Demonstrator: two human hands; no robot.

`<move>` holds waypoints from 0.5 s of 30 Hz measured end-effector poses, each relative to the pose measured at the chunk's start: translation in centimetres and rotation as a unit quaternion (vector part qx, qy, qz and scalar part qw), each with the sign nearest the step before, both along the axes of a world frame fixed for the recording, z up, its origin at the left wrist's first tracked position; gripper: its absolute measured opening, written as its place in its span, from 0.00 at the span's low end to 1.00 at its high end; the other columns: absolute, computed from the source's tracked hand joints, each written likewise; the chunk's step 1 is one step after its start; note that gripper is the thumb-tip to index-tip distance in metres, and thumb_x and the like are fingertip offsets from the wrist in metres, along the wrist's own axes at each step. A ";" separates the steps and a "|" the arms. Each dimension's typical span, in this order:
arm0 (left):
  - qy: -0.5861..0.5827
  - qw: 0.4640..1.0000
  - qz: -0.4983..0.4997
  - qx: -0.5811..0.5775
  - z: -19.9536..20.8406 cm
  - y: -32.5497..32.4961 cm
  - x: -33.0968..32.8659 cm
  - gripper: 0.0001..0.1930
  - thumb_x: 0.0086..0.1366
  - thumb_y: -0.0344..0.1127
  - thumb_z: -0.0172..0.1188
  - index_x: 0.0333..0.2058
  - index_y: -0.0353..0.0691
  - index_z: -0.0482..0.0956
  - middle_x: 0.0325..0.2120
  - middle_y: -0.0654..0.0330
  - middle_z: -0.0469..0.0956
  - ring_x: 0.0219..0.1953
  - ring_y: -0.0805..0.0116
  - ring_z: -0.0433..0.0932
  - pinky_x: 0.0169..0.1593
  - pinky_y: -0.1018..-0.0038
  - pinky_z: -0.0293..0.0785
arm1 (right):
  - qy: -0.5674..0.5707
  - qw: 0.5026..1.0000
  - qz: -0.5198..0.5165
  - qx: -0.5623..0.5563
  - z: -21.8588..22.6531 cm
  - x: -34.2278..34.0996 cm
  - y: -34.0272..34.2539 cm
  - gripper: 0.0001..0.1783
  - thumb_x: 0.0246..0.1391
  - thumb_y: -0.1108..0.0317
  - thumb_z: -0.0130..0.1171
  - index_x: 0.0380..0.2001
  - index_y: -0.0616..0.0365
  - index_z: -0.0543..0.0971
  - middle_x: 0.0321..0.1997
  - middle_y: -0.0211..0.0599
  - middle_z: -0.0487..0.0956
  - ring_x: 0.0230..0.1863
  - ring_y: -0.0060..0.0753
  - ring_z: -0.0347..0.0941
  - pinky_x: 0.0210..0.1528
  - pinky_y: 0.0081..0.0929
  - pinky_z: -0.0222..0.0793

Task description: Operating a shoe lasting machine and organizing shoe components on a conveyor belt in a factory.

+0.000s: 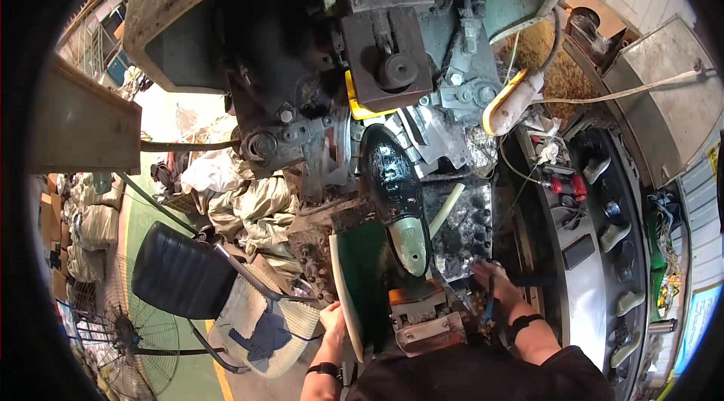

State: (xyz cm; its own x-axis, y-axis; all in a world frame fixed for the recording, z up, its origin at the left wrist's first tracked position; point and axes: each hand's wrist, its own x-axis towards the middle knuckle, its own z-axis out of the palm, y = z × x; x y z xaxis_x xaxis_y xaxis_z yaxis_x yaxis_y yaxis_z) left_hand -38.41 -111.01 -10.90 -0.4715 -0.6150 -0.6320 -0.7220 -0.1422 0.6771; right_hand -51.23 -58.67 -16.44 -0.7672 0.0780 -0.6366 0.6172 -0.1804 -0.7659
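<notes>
Evidently, the step in hand is positioning or tending a glossy black shoe upper [388, 175] on a pale green plastic last [408, 242] at a dark metal machine [386, 61]. The shoe lies ahead of both hands, between them, its toe pointing away from the person.

The left hand [332, 319] is at the outer side of a green panel with a cream edge [339, 280], fingers bent against it; how firmly they grip, I cannot tell. The right hand [499, 282] reaches forward beside a thin blue part [488, 304], and whether it holds anything is unclear. Between the hands, nearer the body, sits a metal clamp block [428, 318].

I judge that the next move calls for steady alignment and fingers clear of the metal parts.

Far to the right of the right hand hangs a blue-and-white sheet [695, 322]; its writing is too small to read.
</notes>
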 end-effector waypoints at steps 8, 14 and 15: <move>0.124 0.973 -0.165 -0.101 5.8 -1.9 -3.1 0.22 0.54 0.30 0.62 0.49 0.30 0.79 0.44 0.47 0.82 0.50 0.56 0.80 0.56 0.66 0.73 | -0.100 0.982 -0.158 -0.032 11.6 -1.1 0.9 0.19 0.60 0.64 0.60 0.48 0.63 0.69 0.43 0.46 0.82 0.37 0.38 0.82 0.36 0.34 0.78; 0.369 0.808 -0.205 -0.412 19.0 5.0 -7.9 0.12 0.58 0.30 0.63 0.42 0.35 0.79 0.35 0.49 0.80 0.40 0.49 0.78 0.47 0.57 0.74 | -0.024 0.976 -0.190 0.104 13.9 0.6 3.6 0.33 0.47 0.79 0.66 0.57 0.55 0.65 0.35 0.44 0.77 0.31 0.43 0.80 0.27 0.34 0.78; 0.397 0.773 -0.309 -0.386 19.6 6.4 -8.7 0.13 0.60 0.30 0.61 0.44 0.35 0.78 0.35 0.49 0.80 0.41 0.48 0.78 0.48 0.56 0.74 | -0.014 0.974 -0.210 0.080 12.5 1.1 4.5 0.36 0.46 0.80 0.66 0.59 0.55 0.64 0.34 0.46 0.77 0.31 0.45 0.80 0.27 0.35 0.78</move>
State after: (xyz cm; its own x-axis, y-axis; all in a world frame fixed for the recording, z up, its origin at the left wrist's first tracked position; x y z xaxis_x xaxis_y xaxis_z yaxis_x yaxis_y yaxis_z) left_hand -47.11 -104.61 8.75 -0.8772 -0.1664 0.4504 0.1961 0.7321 0.6523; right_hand -50.14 -54.22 -3.96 -0.6286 0.4815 -0.6107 0.5361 -0.3006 -0.7888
